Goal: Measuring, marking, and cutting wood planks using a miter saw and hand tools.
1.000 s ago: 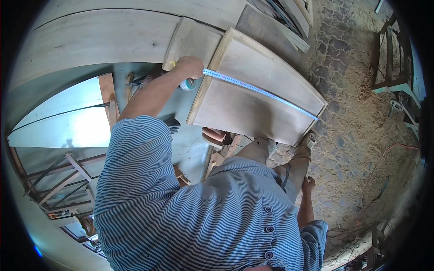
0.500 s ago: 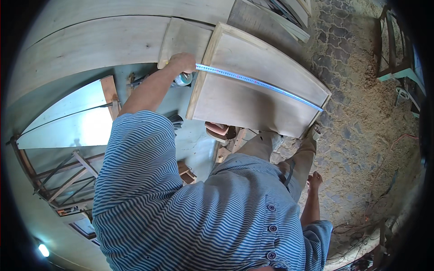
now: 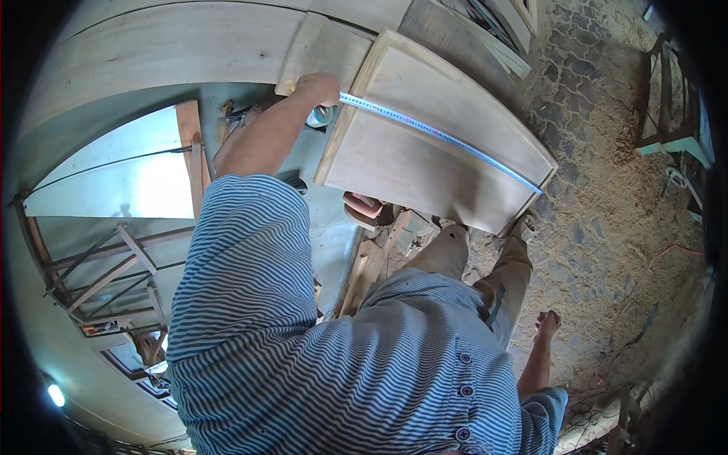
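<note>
"Head view first: where's the tape [image 3: 447, 139]?"

"Stretched over the panel [image 3: 425, 171], from the left hand [image 3: 318, 89] near its left edge to the right edge. Whether it lies flat, I can't tell."

"And the hands?"

"The left hand grasps the tape's left end, just beside a small board [image 3: 322, 53]. The right hand [image 3: 547, 324] hangs well apart, fingers seemingly curled; I can't tell whether it's clenched."

"The surface?"

"Pale, with a raised wooden rim [image 3: 369, 76]. A long plank [image 3: 174, 45] crosses the upper left, under the small board."

"The room?"

"Right, a floor [image 3: 572, 98] of interlocking pavers strewn with sawdust, and a wooden rack [image 3: 660, 114]. Left, a white sheet [image 3: 114, 167] above crossed struts [image 3: 136, 246]; lower down, a lit lamp [image 3: 55, 394]."
</note>
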`<move>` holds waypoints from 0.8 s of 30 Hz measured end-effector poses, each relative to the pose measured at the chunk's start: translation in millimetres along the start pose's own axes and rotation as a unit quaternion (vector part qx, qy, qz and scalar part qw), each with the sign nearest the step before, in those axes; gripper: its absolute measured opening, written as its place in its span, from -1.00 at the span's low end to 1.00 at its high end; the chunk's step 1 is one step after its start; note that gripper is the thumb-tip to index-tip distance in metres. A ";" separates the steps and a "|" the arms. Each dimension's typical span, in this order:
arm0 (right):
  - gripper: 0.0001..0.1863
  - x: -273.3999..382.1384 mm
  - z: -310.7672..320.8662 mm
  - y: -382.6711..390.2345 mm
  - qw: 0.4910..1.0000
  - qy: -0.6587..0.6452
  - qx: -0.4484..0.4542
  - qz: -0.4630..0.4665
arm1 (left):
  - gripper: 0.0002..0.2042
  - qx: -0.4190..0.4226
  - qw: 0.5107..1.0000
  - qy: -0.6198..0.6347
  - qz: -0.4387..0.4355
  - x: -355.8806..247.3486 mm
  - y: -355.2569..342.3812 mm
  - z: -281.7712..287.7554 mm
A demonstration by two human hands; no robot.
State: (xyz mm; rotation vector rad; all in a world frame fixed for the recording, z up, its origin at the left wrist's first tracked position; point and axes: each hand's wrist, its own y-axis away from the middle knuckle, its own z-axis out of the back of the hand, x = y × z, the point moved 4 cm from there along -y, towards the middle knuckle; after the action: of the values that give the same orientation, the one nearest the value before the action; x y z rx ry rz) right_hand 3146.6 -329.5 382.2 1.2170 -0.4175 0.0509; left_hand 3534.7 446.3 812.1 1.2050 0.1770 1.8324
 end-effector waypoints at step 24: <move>-0.78 -253.4 -26.9 226.0 0.995 -0.028 -0.074 -0.053 | -0.68 -0.046 0.991 -0.065 -0.103 12.2 -18.0 -30.7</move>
State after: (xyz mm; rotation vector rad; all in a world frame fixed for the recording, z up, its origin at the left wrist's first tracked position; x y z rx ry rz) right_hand 2861.9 -178.2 492.0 1.0945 -0.3975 -0.1043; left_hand 3519.9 476.2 794.5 1.1901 0.1361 1.5618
